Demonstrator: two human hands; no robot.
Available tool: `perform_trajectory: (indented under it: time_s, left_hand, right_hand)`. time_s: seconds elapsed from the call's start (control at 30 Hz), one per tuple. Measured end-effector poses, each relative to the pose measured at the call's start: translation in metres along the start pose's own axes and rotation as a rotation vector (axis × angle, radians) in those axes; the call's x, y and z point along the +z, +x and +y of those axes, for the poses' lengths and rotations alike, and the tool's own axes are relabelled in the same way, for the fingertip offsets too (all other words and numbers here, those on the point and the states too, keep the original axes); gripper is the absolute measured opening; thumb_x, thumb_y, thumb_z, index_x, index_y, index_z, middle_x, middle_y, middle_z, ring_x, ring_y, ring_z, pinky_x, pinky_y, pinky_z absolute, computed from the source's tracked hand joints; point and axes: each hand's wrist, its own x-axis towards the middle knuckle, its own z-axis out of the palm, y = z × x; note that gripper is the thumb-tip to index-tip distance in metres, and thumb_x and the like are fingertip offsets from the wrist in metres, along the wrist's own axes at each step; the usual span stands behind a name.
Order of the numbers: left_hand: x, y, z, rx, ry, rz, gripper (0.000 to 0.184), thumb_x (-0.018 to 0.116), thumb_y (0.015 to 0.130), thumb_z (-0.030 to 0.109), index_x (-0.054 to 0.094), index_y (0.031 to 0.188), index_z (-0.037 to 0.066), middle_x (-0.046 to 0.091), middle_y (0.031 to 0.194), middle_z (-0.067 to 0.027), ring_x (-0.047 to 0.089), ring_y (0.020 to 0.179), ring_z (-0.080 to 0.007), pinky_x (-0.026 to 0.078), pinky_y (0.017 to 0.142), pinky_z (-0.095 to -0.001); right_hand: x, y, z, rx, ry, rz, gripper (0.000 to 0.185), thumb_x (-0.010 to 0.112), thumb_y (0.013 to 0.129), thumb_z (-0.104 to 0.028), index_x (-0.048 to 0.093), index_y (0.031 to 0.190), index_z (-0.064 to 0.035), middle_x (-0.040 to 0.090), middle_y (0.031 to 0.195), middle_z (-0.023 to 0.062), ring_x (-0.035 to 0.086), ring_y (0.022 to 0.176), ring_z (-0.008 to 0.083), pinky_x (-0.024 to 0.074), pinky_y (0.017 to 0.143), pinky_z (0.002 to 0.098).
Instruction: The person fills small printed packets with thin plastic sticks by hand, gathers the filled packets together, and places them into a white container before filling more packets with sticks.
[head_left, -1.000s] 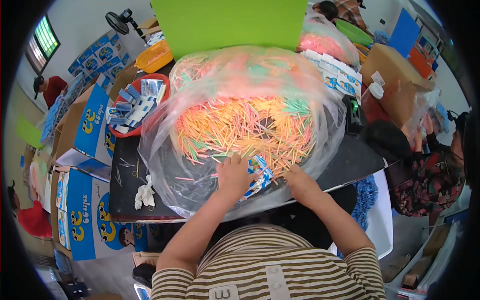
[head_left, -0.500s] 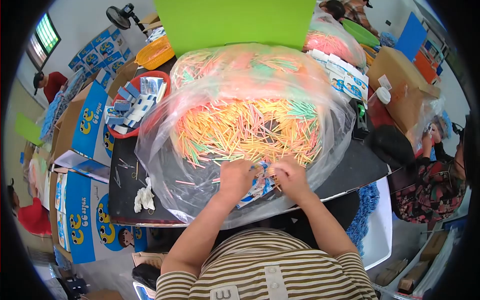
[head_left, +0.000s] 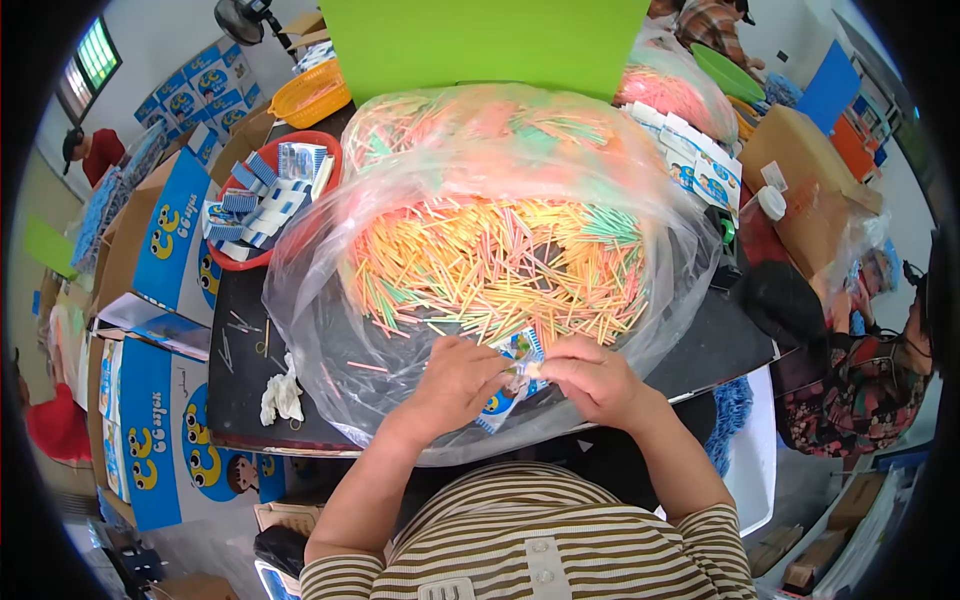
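The L hand (head_left: 452,385) is curled at the blue-and-white packet (head_left: 497,405); can't tell if its fingers grip. The R hand (head_left: 597,383) pinches a small pale item (head_left: 531,370), too blurred to ID, btwn thumb & finger. The packet lies slanted below & btwn the hands, nr the table (head_left: 250,400) edge, just in front of the coloured sticks (head_left: 450,250). Best handling, prob.: light R pinch, as thin sticks may snap; L fingertips steadying the packet w/o creasing it.

black fan (head_left: 240,22), upper left | window (head_left: 88,68), far left | tissue (head_left: 283,393) on table (head_left: 237,395)
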Motion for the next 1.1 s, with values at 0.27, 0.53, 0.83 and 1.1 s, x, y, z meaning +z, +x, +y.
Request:
perform_trajectory:
  time_s: [0.27, 0.53, 0.83, 1.1]
  left_hand:
    - [-0.009, -0.008, -0.006, 0.016, -0.175, -0.185, 0.015, 0.05, 0.092, 0.02, 0.06, 0.092, 0.008, 0.057, 0.081, -0.0029, 0.05, 0.078, -0.0233, 0.032, 0.08, -0.0357]
    - [-0.005, -0.016, -0.007, 0.066, -0.245, -0.063, 0.016, 0.05, 0.092, 0.02, 0.06, 0.093, 0.008, 0.053, 0.075, -0.0061, 0.048, 0.075, -0.0259, 0.034, 0.077, -0.0372]
    - [-0.002, -0.015, -0.003, 0.013, -0.372, -0.019, 0.016, 0.052, 0.091, 0.02, 0.058, 0.084, 0.007, 0.049, 0.069, -0.0074, 0.046, 0.069, -0.0272, 0.034, 0.069, -0.038]
    - [-0.001, -0.022, -0.013, -0.024, -0.499, -0.142, 0.023, 0.049, 0.093, 0.025, 0.062, 0.096, 0.006, 0.053, 0.078, -0.0071, 0.048, 0.075, -0.0251, 0.035, 0.079, -0.0364]
  right_hand:
    - [-0.025, 0.018, -0.017, -0.06, -0.09, 0.134, 0.03, 0.057, 0.07, 0.012, 0.062, 0.096, -0.0011, 0.059, 0.092, 0.0125, 0.058, 0.078, 0.0276, 0.0478, 0.068, 0.0331]
    - [-0.015, 0.015, -0.016, -0.035, -0.003, 0.009, 0.028, 0.057, 0.071, 0.012, 0.06, 0.096, 0.0001, 0.057, 0.095, 0.0134, 0.057, 0.078, 0.0277, 0.0471, 0.068, 0.0336]
    - [0.005, 0.005, -0.018, 0.025, 0.079, -0.069, 0.026, 0.059, 0.074, 0.01, 0.061, 0.097, -0.0011, 0.058, 0.096, 0.0127, 0.058, 0.081, 0.0266, 0.0474, 0.071, 0.0335]
    - [-0.001, 0.01, -0.025, 0.052, 0.1, -0.069, 0.023, 0.061, 0.075, 0.007, 0.063, 0.096, -0.0031, 0.058, 0.095, 0.0107, 0.058, 0.083, 0.0254, 0.0479, 0.071, 0.0316]
